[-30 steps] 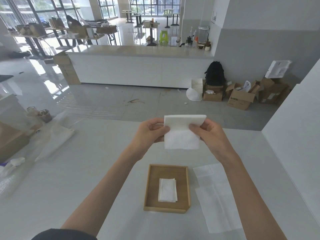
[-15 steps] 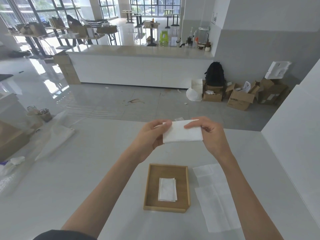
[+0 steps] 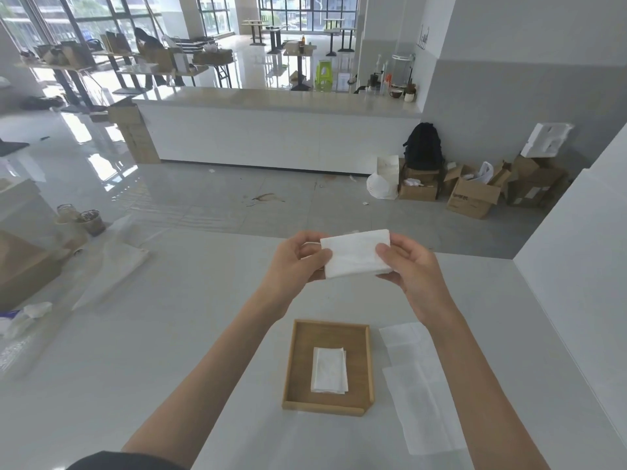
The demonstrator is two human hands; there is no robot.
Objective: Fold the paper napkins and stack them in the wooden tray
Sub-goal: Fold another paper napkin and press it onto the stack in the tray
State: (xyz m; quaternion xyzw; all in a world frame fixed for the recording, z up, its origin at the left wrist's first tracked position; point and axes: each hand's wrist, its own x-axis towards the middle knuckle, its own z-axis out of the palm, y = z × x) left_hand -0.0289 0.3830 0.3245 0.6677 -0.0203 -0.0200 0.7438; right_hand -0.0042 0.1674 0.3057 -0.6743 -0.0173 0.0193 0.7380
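Observation:
I hold a white paper napkin, folded into a wide rectangle, in the air above the white table. My left hand pinches its left end and my right hand pinches its right end. Below them sits the wooden tray, nearer to me. A folded napkin lies flat inside the tray. Unfolded napkins lie spread on the table just right of the tray.
A white wall panel bounds the table on the right. At the table's far left lie a white cloth bag, jars, a cardboard box and crumpled plastic. Beyond the table's far edge is open floor.
The napkin hung taller from my fingers a second ago. It has since been folded over into a shorter, wider rectangle, and my hands have shifted to grip its two ends.

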